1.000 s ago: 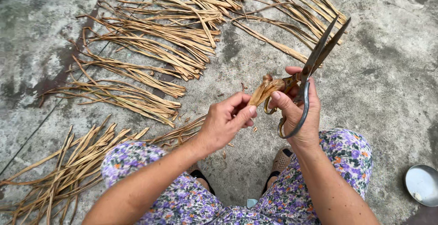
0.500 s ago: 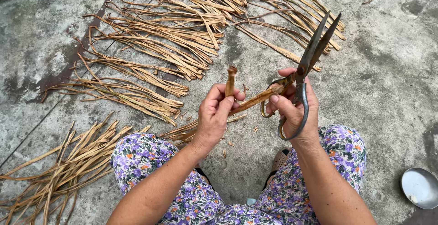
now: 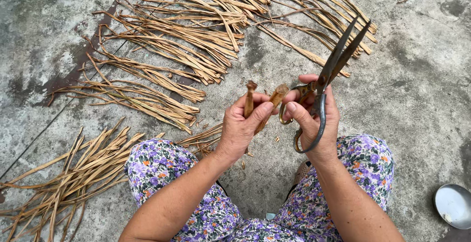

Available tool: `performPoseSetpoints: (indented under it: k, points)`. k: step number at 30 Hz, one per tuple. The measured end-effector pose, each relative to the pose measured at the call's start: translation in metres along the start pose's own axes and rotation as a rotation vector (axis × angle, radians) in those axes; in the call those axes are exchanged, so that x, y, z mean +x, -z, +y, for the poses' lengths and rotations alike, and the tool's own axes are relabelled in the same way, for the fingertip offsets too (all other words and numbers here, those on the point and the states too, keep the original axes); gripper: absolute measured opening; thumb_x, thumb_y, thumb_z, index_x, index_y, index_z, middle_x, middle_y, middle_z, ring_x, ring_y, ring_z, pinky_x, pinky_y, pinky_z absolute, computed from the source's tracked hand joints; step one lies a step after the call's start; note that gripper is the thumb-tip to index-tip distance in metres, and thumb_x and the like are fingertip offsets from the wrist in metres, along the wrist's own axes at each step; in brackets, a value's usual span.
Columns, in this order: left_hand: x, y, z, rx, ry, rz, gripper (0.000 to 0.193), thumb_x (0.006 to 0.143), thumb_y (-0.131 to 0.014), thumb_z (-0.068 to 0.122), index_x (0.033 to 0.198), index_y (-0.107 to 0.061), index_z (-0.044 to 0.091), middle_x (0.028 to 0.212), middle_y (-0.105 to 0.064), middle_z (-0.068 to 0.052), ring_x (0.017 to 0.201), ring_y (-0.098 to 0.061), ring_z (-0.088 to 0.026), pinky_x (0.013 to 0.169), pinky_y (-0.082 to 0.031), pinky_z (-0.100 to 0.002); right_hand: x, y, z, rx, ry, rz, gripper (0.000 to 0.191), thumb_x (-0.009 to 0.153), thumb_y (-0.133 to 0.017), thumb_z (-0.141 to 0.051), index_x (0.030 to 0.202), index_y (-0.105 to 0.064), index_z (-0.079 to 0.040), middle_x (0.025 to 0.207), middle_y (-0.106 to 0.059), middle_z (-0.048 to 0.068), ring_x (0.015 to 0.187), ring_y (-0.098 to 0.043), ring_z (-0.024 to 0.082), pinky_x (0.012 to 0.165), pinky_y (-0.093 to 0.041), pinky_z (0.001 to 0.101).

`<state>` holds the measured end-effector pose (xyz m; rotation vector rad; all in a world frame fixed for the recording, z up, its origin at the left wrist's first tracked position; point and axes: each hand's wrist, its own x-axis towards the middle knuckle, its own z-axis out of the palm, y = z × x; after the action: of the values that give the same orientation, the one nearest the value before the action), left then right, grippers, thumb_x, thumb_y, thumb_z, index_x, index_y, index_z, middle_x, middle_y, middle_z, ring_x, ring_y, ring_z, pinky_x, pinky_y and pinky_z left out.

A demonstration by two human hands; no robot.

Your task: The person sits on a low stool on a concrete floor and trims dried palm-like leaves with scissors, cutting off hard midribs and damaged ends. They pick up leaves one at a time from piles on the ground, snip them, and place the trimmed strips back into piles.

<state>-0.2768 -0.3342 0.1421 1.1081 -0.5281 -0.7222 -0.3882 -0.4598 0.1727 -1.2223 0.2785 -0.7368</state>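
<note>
A: Left hand (image 3: 243, 124) is closed around a short dried stalk (image 3: 249, 100), a second piece (image 3: 277, 96) pinched beside it, both upright above the knees.

B: And the right hand (image 3: 314, 119)?

A: Wrapped on the scissors (image 3: 326, 75), fingers through the loops, blades nearly closed and pointing away, just beside the stalks.

B: So mid-trim, I'd judge. The next cut needs the blades opened and turned onto a stalk end.

A: Strip bundles (image 3: 167, 50) lie on the concrete floor (image 3: 422, 85).
</note>
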Motion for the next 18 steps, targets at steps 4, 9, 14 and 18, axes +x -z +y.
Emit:
performPoseSetpoints:
  k: [4, 9, 14, 18]
  points:
    - [0.004, 0.007, -0.002, -0.196, 0.059, 0.056, 0.021, 0.100, -0.070, 0.019, 0.116, -0.070, 0.006, 0.102, -0.074, -0.002, 0.094, -0.069, -0.010, 0.082, -0.058, -0.026, -0.002, 0.001, 0.005, -0.168, -0.039, -0.054, 0.059, 0.091, -0.079, -0.023, 0.141, -0.052, -0.007, 0.111, -0.067, 0.008, 0.096, -0.065, 0.014, 0.083, -0.058, 0.0299]
    - [0.006, 0.016, 0.000, -0.305, 0.043, 0.071, 0.020, 0.101, -0.070, 0.020, 0.115, -0.070, 0.006, 0.102, -0.073, -0.003, 0.095, -0.068, -0.010, 0.083, -0.058, -0.026, -0.013, -0.008, 0.014, -0.524, -0.118, -0.190, 0.073, 0.081, -0.084, -0.033, 0.143, -0.054, -0.009, 0.120, -0.067, 0.009, 0.108, -0.065, 0.018, 0.094, -0.058, 0.0350]
    - [0.012, 0.014, 0.004, -0.321, 0.047, 0.026, 0.019, 0.100, -0.069, 0.019, 0.113, -0.068, 0.005, 0.100, -0.073, -0.005, 0.093, -0.069, -0.012, 0.082, -0.060, -0.028, -0.012, -0.010, 0.013, -0.600, -0.067, -0.226, 0.081, 0.077, -0.085, -0.039, 0.143, -0.051, -0.008, 0.126, -0.066, 0.010, 0.119, -0.067, 0.021, 0.101, -0.057, 0.0380]
    - [0.014, 0.011, 0.004, -0.359, 0.067, 0.002, 0.019, 0.099, -0.068, 0.019, 0.112, -0.066, 0.005, 0.100, -0.073, -0.004, 0.092, -0.070, -0.012, 0.082, -0.061, -0.028, -0.011, -0.008, 0.011, -0.645, -0.066, -0.207, 0.080, 0.077, -0.085, -0.040, 0.143, -0.053, -0.008, 0.115, -0.067, 0.007, 0.109, -0.068, 0.018, 0.090, -0.058, 0.0335]
